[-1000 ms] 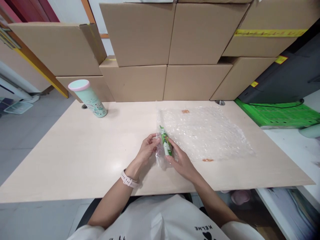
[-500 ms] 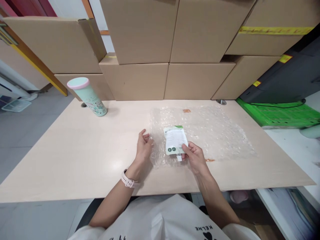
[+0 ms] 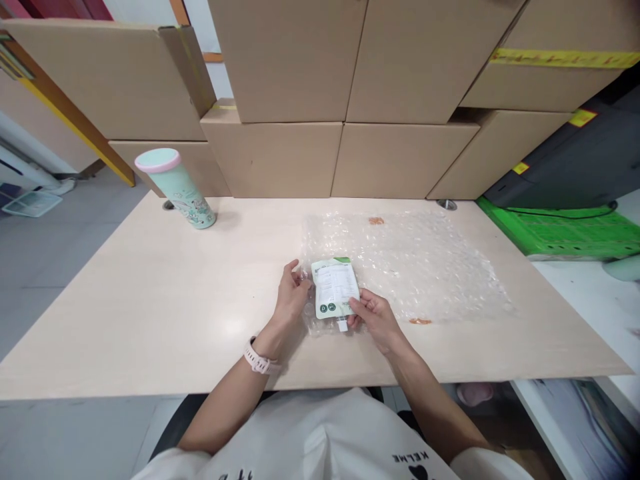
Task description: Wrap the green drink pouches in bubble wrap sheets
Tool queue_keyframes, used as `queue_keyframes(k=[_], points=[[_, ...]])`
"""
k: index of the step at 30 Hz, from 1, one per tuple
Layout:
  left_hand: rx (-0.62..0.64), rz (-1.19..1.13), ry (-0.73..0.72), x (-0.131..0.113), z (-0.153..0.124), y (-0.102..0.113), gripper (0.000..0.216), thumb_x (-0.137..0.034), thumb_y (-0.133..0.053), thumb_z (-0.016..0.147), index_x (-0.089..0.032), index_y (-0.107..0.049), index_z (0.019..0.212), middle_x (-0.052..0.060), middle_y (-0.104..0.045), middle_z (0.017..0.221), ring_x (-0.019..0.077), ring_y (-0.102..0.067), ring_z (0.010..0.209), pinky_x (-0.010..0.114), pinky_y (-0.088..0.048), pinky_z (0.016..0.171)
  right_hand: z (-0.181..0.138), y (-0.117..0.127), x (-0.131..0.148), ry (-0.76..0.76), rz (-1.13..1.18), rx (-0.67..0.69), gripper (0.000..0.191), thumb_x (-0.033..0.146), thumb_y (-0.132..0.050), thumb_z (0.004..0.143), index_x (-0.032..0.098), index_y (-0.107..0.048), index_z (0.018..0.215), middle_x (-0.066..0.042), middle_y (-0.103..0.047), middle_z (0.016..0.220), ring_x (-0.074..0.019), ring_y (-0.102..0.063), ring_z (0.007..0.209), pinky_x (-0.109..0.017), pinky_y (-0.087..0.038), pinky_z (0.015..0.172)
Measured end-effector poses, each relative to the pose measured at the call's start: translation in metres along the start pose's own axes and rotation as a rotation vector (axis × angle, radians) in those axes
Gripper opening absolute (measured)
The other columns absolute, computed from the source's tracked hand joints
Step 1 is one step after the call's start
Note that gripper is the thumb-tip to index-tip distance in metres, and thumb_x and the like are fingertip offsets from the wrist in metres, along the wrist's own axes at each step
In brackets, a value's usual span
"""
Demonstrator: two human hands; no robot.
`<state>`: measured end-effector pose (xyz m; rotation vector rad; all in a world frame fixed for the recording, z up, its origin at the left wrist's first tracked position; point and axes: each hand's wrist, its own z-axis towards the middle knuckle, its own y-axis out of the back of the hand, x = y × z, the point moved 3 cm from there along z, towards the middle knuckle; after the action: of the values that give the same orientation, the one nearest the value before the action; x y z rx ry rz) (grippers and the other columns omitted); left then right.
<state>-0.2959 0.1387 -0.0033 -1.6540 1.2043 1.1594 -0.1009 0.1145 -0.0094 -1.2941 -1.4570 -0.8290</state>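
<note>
A white and green spout pouch, printed with text and with a white cap at its near end, is held over the left part of a bubble wrap sheet. My right hand pinches the pouch by its lower right corner, thumb on top. At the sheet's left edge, my left hand has its fingers curled and its thumb over the plastic, closed on that edge. The pouch's left side is close to the left thumb.
A mint tumbler with a pink rim stands at the table's back left. Cardboard boxes are stacked along the back. On the right are a green plastic crate and a dark grey case.
My right hand has moved left with the pouch, bringing it near my left hand. The left hand has shifted only slightly at the sheet's edge.
</note>
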Motion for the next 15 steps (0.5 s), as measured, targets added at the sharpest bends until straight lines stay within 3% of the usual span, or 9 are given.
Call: queue_keyframes(k=[6, 15], points=[[-0.007, -0.021, 0.051, 0.0003, -0.0022, -0.0007, 0.055, -0.027, -0.064, 0.084, -0.032, -0.046, 0.136, 0.006, -0.061, 0.091, 0.0255, -0.061, 0.084, 0.041, -0.051, 0.071, -0.0019, -0.0053, 0.0012, -0.001, 0.005, 0.057, 0.047, 0.058, -0.075, 0.076, 0.02, -0.069, 0.103, 0.0, -0.068, 0.064, -0.0153, -0.062, 0.055, -0.026, -0.047, 0.053], [0.014, -0.057, 0.071, 0.0057, 0.0041, -0.0021, 0.051, -0.021, -0.061, 0.087, -0.025, -0.045, 0.136, 0.006, -0.067, 0.098, 0.0216, -0.064, 0.084, 0.035, -0.051, 0.07, -0.0059, -0.0098, 0.0078, 0.029, 0.013, 0.032, 0.041, 0.061, -0.075, 0.074, 0.025, -0.069, 0.093, -0.001, -0.068, 0.065, -0.017, -0.061, 0.056, -0.029, -0.047, 0.053]])
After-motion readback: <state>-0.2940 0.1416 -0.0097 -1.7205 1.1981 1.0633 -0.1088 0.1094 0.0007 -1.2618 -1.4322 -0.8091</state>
